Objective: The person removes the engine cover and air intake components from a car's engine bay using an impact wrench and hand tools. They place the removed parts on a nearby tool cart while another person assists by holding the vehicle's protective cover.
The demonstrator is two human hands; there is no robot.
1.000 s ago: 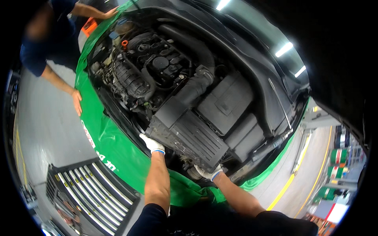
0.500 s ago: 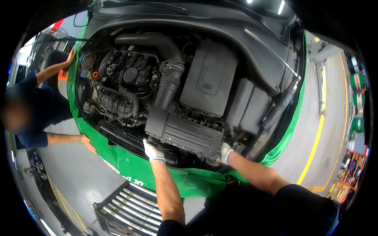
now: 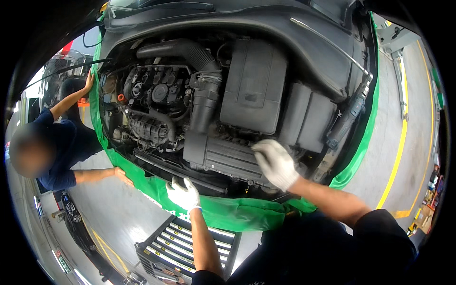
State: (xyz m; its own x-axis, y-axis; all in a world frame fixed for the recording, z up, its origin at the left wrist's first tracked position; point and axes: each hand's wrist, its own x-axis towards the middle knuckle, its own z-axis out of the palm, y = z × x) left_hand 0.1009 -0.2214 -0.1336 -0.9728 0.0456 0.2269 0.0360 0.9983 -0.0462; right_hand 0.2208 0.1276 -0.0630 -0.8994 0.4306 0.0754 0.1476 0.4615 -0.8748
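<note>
A long black ribbed plastic engine-bay box (image 3: 228, 154) lies across the front of the open car engine bay. My left hand (image 3: 184, 194), in a white knit glove, is just in front of its left part, above the green cover's edge; its fingers are spread and hold nothing. Over the right end of the box is my right hand (image 3: 276, 165), also gloved and slightly blurred. Its fingers are loosely bent leftward, with nothing visible in them. Whether they touch the box I cannot tell. Behind the box stands a large black rectangular cover (image 3: 254, 85), and a ribbed intake hose (image 3: 190, 50) curves to its left.
A cordless ratchet (image 3: 349, 114) with a long extension (image 3: 327, 45) lies along the bay's right side. Green protective sheeting (image 3: 237, 211) drapes the front edge. Another person (image 3: 61, 147) leans at the left with both hands near the sheeting. Below is a tool cabinet (image 3: 175, 242).
Both my hands have come off the box's front edge. My left hand has dropped slightly toward me and opened; my right hand has risen over the box's right end. The view has shifted slightly.
</note>
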